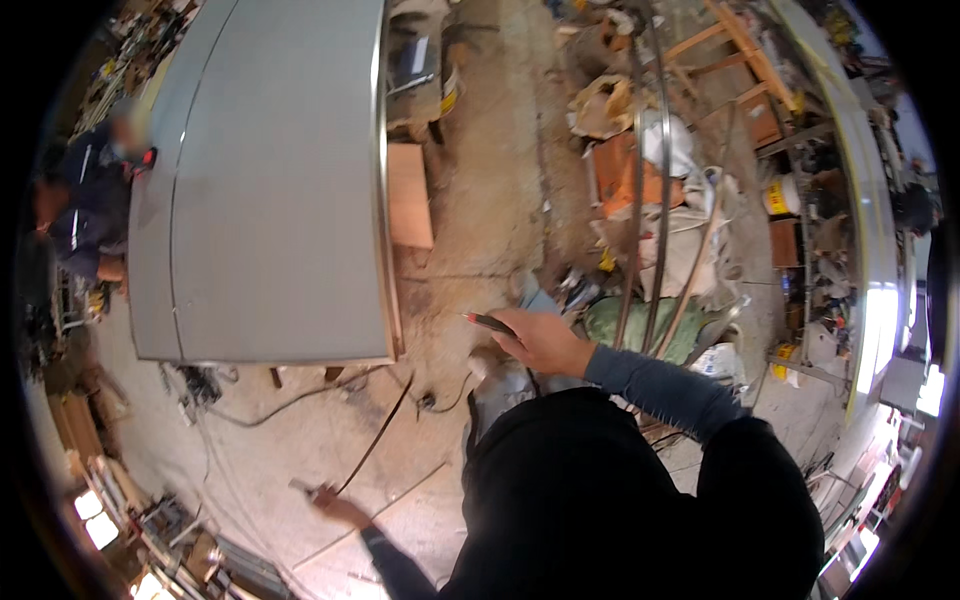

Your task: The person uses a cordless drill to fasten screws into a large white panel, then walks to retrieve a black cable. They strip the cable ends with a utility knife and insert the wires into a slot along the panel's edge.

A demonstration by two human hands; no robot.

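Note:
My right hand [550, 343] is closed around a dark, slim pen-like tool [490, 323] with a reddish end, held out over the floor near the panel's corner. Low on the left, my left hand [338, 505] is closed, with a small greyish piece [299, 485] showing past its fingers; its kind is too small to make out. A long thin dark strip [378, 437] slants up from beside that hand; whether the hand grips it I cannot tell. The large grey flat panel [280, 190] with a metal edge lies ahead on the left, apart from both hands.
Another person [90, 190] works at the panel's far left side. Cables [265, 418] trail over the floor. Long metal bars [660, 200] stretch over bags and a green sack [640, 325] on the right. A wooden ladder-like frame [740, 50] stands beyond, beside cluttered shelves [800, 250].

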